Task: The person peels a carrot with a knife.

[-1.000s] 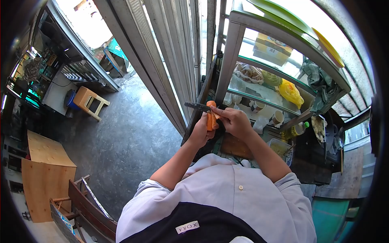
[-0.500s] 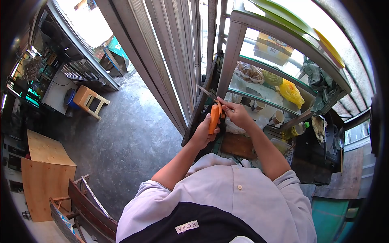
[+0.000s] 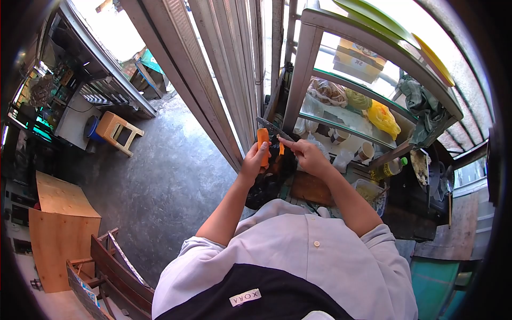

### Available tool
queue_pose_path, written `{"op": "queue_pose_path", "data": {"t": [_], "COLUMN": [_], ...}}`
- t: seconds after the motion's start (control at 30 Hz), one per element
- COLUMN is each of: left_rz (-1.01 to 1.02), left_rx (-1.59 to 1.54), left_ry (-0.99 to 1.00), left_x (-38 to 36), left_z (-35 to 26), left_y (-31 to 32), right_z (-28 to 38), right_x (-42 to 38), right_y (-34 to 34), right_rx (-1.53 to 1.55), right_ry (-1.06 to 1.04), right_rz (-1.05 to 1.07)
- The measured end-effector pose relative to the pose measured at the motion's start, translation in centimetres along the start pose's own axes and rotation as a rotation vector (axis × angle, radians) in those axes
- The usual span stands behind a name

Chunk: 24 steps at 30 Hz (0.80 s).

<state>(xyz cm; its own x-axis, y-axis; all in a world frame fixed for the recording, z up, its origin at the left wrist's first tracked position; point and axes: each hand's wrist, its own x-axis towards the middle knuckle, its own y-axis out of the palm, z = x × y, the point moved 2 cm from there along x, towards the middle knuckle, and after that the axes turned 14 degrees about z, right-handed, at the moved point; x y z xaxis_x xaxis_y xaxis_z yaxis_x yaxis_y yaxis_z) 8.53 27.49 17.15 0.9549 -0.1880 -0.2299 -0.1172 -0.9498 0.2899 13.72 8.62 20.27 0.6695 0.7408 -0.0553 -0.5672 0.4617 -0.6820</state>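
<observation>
My left hand point(image 3: 253, 164) is closed around an orange carrot point(image 3: 263, 143), which stands nearly upright in the grip. My right hand point(image 3: 310, 157) is closed on a knife whose handle is hidden in the fingers. The knife blade point(image 3: 272, 128) points up and to the left, its tip just above the carrot's top end. An orange strip of peel point(image 3: 281, 149) hangs by the right fingertips, below the blade. Under both hands is a black plastic bag point(image 3: 262, 191) with some orange bits at its opening.
On the right stands a glass-shelved cabinet point(image 3: 308, 69) with bagged food, a yellow bag point(image 3: 383, 120) and cups. A wooden board point(image 3: 313, 189), a bottle point(image 3: 388, 169) and a tub point(image 3: 368, 192) sit below. A folding metal door point(image 3: 186, 69) rises ahead; an orange stool point(image 3: 118, 133) is at left.
The carrot and my left hand have moved left and slightly down, apart from my right hand. The knife has turned so more of its blade shows. More of the black bag is visible.
</observation>
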Motion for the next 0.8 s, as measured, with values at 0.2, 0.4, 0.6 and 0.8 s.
{"op": "queue_pose_path", "data": {"t": [0.2, 0.4, 0.6, 0.8], "left_rz": [0.016, 0.191, 0.225, 0.217], "left_rx": [-0.122, -0.365, -0.354, -0.562], "left_ry": [0.018, -0.026, 0.015, 0.014], "left_x": [0.3, -0.5, -0.7, -0.3], "left_z": [-0.1, -1.9, -3.2, -3.6], "left_y": [-0.9, 0.5, 1.8, 2.2], "right_z": [1.4, 4.1, 4.0, 8.3], "right_x": [-0.7, -1.3, -1.1, -2.1], "right_y": [-0.5, -1.8, -1.7, -2.2], "right_rx": [0.046, 0.191, -0.009, 0.118], "right_ry": [-0.009, 0.213, -0.030, -0.137], "right_rz": [0.057, 0.028, -0.008, 0.153]}}
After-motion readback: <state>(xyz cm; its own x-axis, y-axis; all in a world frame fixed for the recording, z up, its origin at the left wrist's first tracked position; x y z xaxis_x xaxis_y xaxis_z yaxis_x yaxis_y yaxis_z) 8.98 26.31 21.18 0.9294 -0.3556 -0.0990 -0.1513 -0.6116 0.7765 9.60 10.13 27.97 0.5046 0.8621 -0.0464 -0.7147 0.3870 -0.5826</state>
